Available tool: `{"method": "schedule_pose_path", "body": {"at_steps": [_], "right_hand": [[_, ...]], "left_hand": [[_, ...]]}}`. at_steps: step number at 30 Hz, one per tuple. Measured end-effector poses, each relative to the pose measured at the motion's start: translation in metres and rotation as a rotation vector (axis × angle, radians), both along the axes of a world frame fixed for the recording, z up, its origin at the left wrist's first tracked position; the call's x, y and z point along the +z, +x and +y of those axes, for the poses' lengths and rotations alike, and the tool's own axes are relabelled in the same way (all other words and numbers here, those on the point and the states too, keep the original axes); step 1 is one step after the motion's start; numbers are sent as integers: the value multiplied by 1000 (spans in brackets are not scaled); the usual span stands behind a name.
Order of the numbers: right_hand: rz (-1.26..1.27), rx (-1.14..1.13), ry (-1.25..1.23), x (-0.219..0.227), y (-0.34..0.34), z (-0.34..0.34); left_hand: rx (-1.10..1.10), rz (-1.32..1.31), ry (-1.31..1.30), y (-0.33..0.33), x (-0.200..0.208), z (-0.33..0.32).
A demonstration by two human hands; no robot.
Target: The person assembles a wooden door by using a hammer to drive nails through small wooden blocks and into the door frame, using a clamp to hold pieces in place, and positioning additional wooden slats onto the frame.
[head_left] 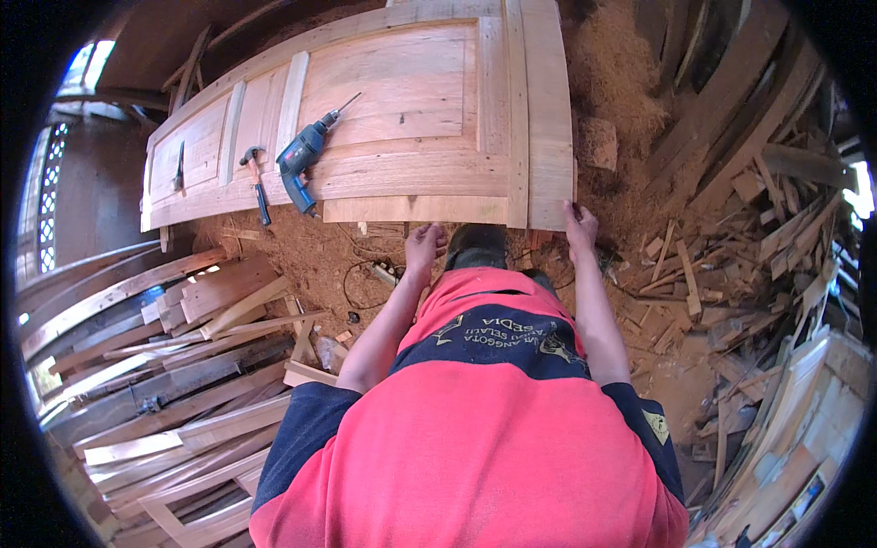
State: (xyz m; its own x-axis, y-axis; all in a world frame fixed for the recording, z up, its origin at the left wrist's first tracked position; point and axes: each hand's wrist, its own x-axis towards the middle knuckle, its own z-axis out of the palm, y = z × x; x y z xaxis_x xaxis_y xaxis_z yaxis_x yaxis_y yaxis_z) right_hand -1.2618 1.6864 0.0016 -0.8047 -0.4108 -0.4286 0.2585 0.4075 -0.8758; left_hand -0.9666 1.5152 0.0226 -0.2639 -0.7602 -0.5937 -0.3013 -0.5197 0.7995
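Note:
A large panelled wooden door (393, 96) lies flat in front of me. A loose-looking wooden strip (416, 210) runs along its near edge, and a wide end board (549, 128) forms its right side. My right hand (581, 228) is closed at the near right corner, its fingers gripping the end board's edge. Just short of the strip, my left hand (426, 247) has its fingers curled in; whether anything is in them is hidden. On the door rest a blue power drill (304, 160) with a long bit, a claw hammer (257, 183) and a dark slim tool (179, 166).
Stacked planks and frames (183, 402) fill the left side. Offcuts (681, 274) lie heaped on the right, below long leaning boards (731, 110). Sawdust and shavings (612, 64) cover the floor. A dark cable (352, 292) and a socket strip (384, 272) lie near my left forearm.

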Motion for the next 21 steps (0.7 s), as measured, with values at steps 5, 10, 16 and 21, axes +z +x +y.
{"method": "schedule_pose_path", "body": {"at_steps": [5,10,16,21], "right_hand": [[39,-5,46,-10,-17,13],[18,14,113,-4,-9,4],[52,0,78,-20,-15,8],[45,-47,37,-26,-16,12]], "left_hand": [[276,152,242,-21,-18,-19],[385,227,275,-13,-30,-30],[425,251,274,-18,-36,-32],[403,251,252,-19,-33,-30]]}}
